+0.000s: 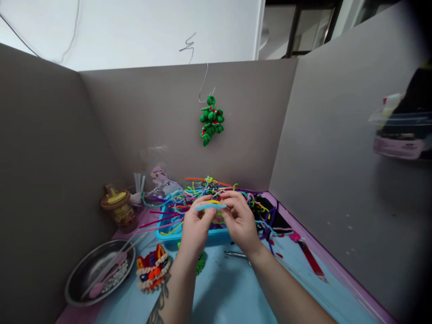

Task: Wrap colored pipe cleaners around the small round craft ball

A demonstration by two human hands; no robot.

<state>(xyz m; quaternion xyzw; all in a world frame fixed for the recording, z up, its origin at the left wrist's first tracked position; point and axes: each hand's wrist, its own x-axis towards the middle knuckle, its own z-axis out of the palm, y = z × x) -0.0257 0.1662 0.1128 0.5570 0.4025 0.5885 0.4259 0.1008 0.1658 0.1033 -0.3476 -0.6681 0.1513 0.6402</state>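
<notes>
My left hand (195, 227) and my right hand (242, 222) are raised close together over the front of a blue tray (168, 240). Between their fingertips runs a short light-blue pipe cleaner (209, 206), pinched by both hands. A bit of yellow pipe cleaner (213, 202) shows just behind it; whether it is held too I cannot tell. Many loose, tangled pipe cleaners (175, 198) in mixed colours fill the tray and stick out over its rim. Under my left wrist a small green fuzzy piece (201, 263) lies partly hidden.
A steel bowl (76, 283) with pink-ended sticks stands left, beside a colourful fuzzy craft piece (153, 272). Pliers (236, 254) lie below my right hand, and a red tool (310, 258) farther right. A green ornament (211, 119) hangs on the grey back panel (151, 108).
</notes>
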